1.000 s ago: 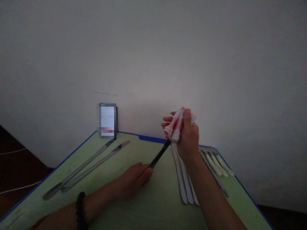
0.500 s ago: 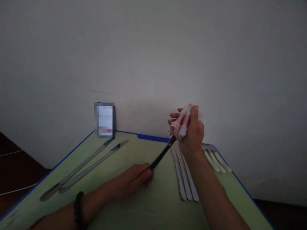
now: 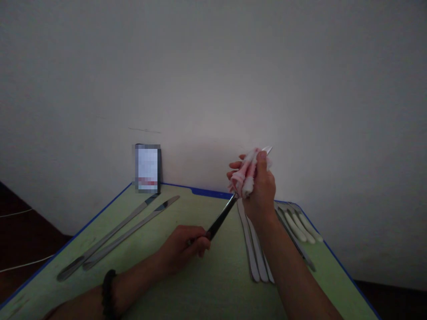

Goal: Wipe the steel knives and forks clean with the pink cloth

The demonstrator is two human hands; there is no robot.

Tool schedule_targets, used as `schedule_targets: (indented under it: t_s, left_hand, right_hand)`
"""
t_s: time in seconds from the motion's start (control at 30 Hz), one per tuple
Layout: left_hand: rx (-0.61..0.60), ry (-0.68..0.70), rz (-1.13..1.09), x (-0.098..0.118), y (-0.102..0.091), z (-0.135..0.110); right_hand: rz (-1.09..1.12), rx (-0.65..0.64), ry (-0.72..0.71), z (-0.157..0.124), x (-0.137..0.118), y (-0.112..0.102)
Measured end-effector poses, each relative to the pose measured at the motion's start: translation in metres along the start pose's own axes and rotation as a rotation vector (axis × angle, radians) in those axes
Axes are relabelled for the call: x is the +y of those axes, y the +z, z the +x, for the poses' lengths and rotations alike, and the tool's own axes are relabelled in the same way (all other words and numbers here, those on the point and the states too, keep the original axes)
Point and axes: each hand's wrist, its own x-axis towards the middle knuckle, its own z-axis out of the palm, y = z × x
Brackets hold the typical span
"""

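Pink and white cloth (image 3: 247, 175) is bunched around the blade of a knife (image 3: 220, 218), up in the air to the right of the small card (image 3: 147, 168) that stands at the back of the green table (image 3: 213, 293). The right hand (image 3: 262, 195) is squeezed tight around the cloth with the blade inside it. The left hand (image 3: 180, 251), lower down and also right of the card, pinches the end of the dark handle. The shiny tip (image 3: 267, 150) of the blade pokes out past the top of the cloth, so the cloth does not cover all of the sharp part. If the cloth slides or gets thin in one spot, I think the edge could cut a finger. The left hand only has the very end of the handle, so the knife might twist or slip out if the right hand pulls hard. Three knives (image 3: 254, 255) lie flat right next to the right arm, further right of the card, and the arm could bump them. White-handled knives (image 3: 300, 224) lie furthest right of the card, close to the table's blue edge, and a bump could send them off. Two long knives (image 3: 130, 233) lie just in front of the card, well away from both hands.
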Motion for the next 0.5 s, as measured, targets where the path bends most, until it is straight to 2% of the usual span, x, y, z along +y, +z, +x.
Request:
schedule_targets:
  t_s: [0.3, 0.5]
  left_hand:
    - [0.055, 0.003, 0.038, -0.0037, 0.0029, -0.0028]
    - [0.123, 0.016, 0.055, 0.0014, 0.0019, -0.0008]
  right_hand:
    - [-0.041, -0.035, 0.008, -0.0021, 0.0042, 0.0015]
    - [-0.029, -0.045, 0.038, -0.0063, 0.0061, 0.0044]
